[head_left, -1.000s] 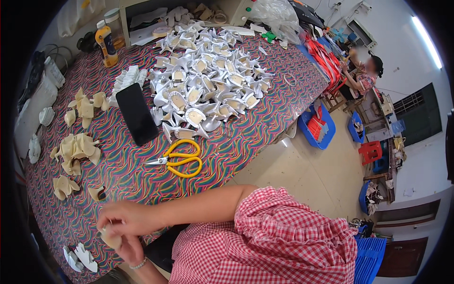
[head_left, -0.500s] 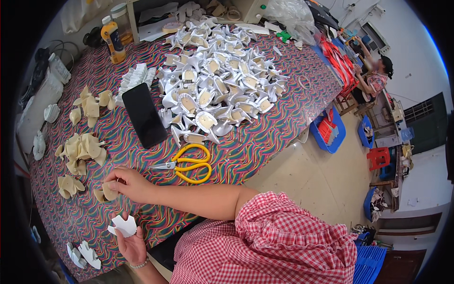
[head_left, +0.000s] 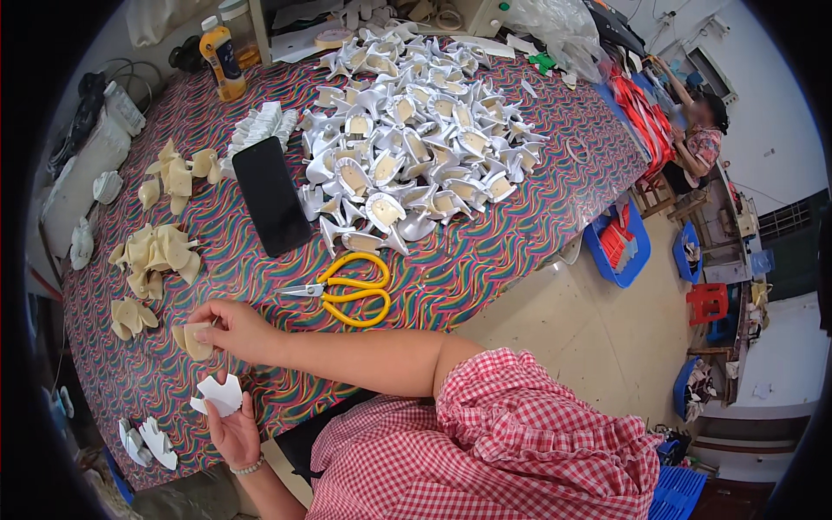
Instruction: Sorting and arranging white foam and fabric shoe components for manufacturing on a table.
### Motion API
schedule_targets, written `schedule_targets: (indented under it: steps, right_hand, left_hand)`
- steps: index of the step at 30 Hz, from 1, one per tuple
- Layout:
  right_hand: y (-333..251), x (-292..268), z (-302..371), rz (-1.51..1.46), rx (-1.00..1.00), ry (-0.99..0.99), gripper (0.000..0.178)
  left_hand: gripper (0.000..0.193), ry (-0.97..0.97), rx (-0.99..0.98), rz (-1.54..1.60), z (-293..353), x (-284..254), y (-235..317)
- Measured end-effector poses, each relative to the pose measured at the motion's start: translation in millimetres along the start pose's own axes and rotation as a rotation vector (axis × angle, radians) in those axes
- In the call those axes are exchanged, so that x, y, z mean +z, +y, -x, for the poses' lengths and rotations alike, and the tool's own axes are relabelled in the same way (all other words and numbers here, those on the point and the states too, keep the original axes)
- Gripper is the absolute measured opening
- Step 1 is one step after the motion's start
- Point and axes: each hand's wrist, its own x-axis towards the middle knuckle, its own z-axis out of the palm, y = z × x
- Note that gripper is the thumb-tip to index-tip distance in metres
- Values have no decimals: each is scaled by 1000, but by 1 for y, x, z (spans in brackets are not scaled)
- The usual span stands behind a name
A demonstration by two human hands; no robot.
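My left hand (head_left: 232, 433), a beaded bracelet at its wrist, holds a white piece with a notched edge (head_left: 222, 396) between thumb and fingers. Just beyond it, my right hand (head_left: 238, 331) pinches a beige curved piece (head_left: 199, 341) low over the table. Another beige edge shows beside that piece; I cannot tell whether it is held too. Similar beige pieces lie in small piles, the nearest pile (head_left: 133, 318) left of my right hand. Yellow-handled scissors (head_left: 356, 290) rest with blades parted beyond my right forearm. White toothed strips (head_left: 159, 443) lie at the lower left.
A large heap of white and beige shaped pieces (head_left: 407, 147) covers the far table. A black phone (head_left: 271, 198) leans against a stack of white pieces (head_left: 263, 126). A bottle (head_left: 223, 61) stands at the back. Blue baskets (head_left: 620, 247) and a seated person (head_left: 698, 147) are at right.
The view has shifted slightly, so the table sits higher in the picture. My right hand, still pinching the beige piece, has come slightly closer to my left hand. The left keeps the white piece.
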Motion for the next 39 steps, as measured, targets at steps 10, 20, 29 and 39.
schedule_targets:
  steps: [10, 20, 29, 39]
  right_hand:
    - [-1, -16, -8, 109, -9, -60, 20]
    - [-36, 56, 59, 764, -419, -564, 16]
    - [-48, 56, 71, 755, -166, -706, 15]
    - [-42, 34, 60, 473, 111, -446, 17]
  left_hand:
    - [49, 22, 28, 80, -17, 15, -9]
    - [50, 97, 99, 455, -11, 16, 16]
    - [43, 89, 252, 425, -33, 32, 15]
    - [39, 139, 149, 249, -15, 29, -3]
